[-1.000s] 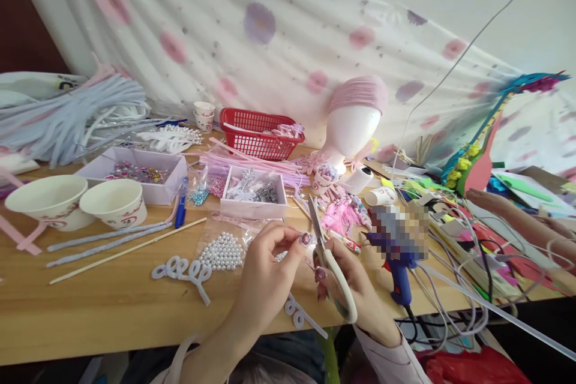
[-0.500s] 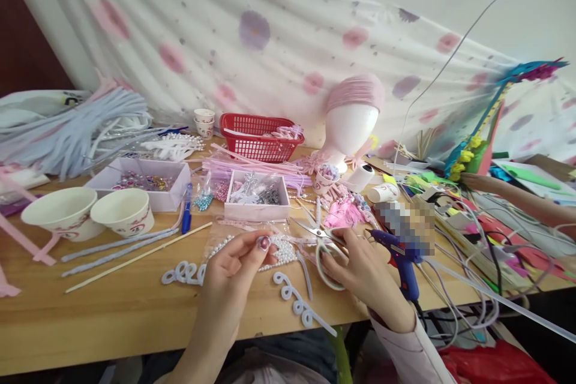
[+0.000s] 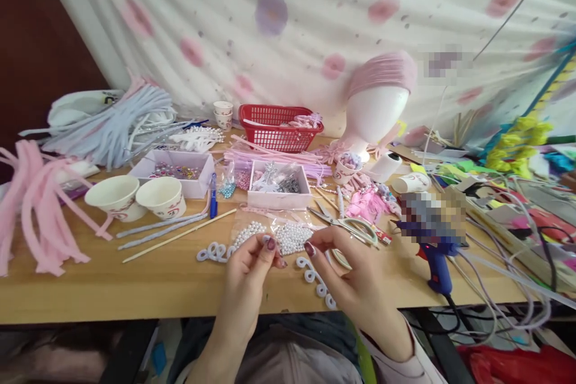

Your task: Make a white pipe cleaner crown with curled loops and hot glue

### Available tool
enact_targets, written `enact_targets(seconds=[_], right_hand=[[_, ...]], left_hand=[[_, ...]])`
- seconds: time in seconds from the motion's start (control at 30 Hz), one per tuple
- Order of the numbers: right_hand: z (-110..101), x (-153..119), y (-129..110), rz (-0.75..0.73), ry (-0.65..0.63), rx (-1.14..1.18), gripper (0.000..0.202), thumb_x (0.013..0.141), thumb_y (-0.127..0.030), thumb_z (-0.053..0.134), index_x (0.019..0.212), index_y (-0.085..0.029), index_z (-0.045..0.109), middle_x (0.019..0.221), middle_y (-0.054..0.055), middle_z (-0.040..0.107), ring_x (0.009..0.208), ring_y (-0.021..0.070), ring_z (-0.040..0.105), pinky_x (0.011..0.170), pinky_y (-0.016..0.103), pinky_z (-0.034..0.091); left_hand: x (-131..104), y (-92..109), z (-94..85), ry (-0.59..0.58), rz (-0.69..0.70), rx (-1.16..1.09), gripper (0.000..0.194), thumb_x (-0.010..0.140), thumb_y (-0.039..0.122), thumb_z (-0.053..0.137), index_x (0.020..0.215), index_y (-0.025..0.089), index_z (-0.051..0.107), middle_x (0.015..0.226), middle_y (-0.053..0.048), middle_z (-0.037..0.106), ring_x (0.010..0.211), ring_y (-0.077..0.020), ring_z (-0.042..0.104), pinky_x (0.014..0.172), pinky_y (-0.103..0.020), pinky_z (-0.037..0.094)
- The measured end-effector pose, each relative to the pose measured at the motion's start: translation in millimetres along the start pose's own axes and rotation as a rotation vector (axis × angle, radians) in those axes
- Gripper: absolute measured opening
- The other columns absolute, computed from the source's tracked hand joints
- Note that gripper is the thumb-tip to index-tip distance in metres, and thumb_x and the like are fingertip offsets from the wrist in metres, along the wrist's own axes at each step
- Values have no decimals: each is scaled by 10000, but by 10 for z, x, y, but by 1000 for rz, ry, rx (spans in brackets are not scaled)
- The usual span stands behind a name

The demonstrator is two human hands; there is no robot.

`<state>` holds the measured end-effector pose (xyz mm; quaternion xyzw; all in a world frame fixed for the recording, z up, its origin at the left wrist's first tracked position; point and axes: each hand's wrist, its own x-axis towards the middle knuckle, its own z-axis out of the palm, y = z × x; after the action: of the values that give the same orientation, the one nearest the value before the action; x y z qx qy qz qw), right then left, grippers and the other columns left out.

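Note:
My left hand (image 3: 245,273) is closed in a pinch over the table's front part; whatever lies between its fingertips is too small to make out. Close to its right, my right hand (image 3: 355,279) has thumb and forefinger curved with a gap between them, and no object shows in it. Behind the hands lies a clear bag of white pearl beads (image 3: 293,237). The scissors (image 3: 348,225) rest on the table with blades spread, partly behind my right hand. One curled pale-blue pipe cleaner (image 3: 320,289) lies beneath that hand, another curled pipe cleaner (image 3: 213,252) left of my left hand.
A blue glue gun (image 3: 438,267) with a cord lies at the right. White trays of trinkets (image 3: 279,199), paper cups (image 3: 159,198), a red basket (image 3: 281,138) and a foam head (image 3: 378,114) stand farther back. A wooden stick (image 3: 180,235) lies at the left.
My right hand has let go of the scissors, now lying on the table, and moved left toward my left hand. The left hand keeps its pinch. The view has swung somewhat left.

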<state>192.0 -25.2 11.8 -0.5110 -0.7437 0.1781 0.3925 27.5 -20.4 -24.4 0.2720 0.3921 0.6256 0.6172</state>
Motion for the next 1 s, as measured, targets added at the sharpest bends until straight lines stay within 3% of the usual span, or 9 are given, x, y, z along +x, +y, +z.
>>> enact_targets(seconds=[0.17, 0.33, 0.4, 0.47, 0.6, 0.7, 0.8, 0.9, 1.0], right_hand=[[185, -6, -94, 20, -49, 56, 126, 974, -291, 533, 925, -211, 616, 781, 37, 680, 689, 179, 658, 651, 298, 532], [54, -50, 61, 90, 5, -67, 267, 941, -375, 598, 719, -226, 600, 545, -11, 596, 486, 150, 559, 436, 242, 425], [13, -49, 66, 83, 4, -88, 411, 961, -405, 571, 594, -227, 519, 468, -25, 525, 423, 128, 495, 403, 236, 369], [50, -30, -10, 60, -34, -48, 442, 998, -411, 506, 597, -225, 500, 479, -21, 523, 436, 127, 499, 434, 242, 386], [365, 23, -270, 16, -151, 175, 196, 1011, -392, 492, 965, -222, 578, 809, 31, 661, 715, 170, 630, 644, 270, 513], [625, 38, -381, 21, -84, 310, 204, 1047, -316, 425, 884, -232, 514, 749, -3, 591, 661, 140, 574, 600, 243, 473], [741, 26, -380, -13, 0, 335, 256, 1049, -273, 424, 800, -233, 470, 682, -24, 534, 592, 126, 510, 540, 236, 409], [680, 13, -301, -60, 24, 253, 255, 1038, -253, 447, 788, -229, 490, 664, -26, 519, 580, 128, 494, 546, 254, 388], [446, 33, -147, -32, 123, 145, 266, 1025, -265, 481, 764, -227, 512, 645, -21, 528, 579, 139, 501, 575, 284, 387]], left_hand=[[-4, 62, -153, 61, -20, -7, 316, 662, 435, 882, 778, 155, 795, 683, -17, 709, 632, -112, 627, 705, -231, 548], [-4, 201, -345, 132, 68, 63, 267, 694, 432, 857, 752, 177, 806, 683, -10, 670, 606, -105, 595, 605, -214, 536], [-16, 236, -368, 134, 114, 75, 219, 692, 396, 862, 723, 186, 808, 745, -16, 666, 609, -97, 577, 563, -197, 503], [-40, 253, -352, 124, 121, 59, 183, 682, 369, 870, 721, 198, 819, 806, -21, 655, 619, -93, 562, 546, -195, 487], [-130, 232, -238, 68, 101, -11, 142, 690, 344, 866, 738, 214, 834, 829, -19, 609, 671, -100, 551, 571, -194, 481], [-203, 169, -148, 54, 132, -57, 97, 741, 333, 832, 733, 236, 830, 801, -3, 571, 709, -111, 558, 628, -206, 489], [-235, 96, -109, 87, 209, -18, 106, 776, 332, 805, 719, 243, 818, 784, 3, 547, 712, -122, 551, 623, -215, 479], [-202, 87, -166, 153, 244, -1, 117, 781, 338, 804, 720, 240, 815, 786, 5, 564, 658, -102, 526, 594, -208, 456], [-119, 194, -341, 254, 247, -111, 110, 708, 355, 859, 714, 255, 813, 828, 15, 622, 609, -74, 532, 561, -191, 458]])
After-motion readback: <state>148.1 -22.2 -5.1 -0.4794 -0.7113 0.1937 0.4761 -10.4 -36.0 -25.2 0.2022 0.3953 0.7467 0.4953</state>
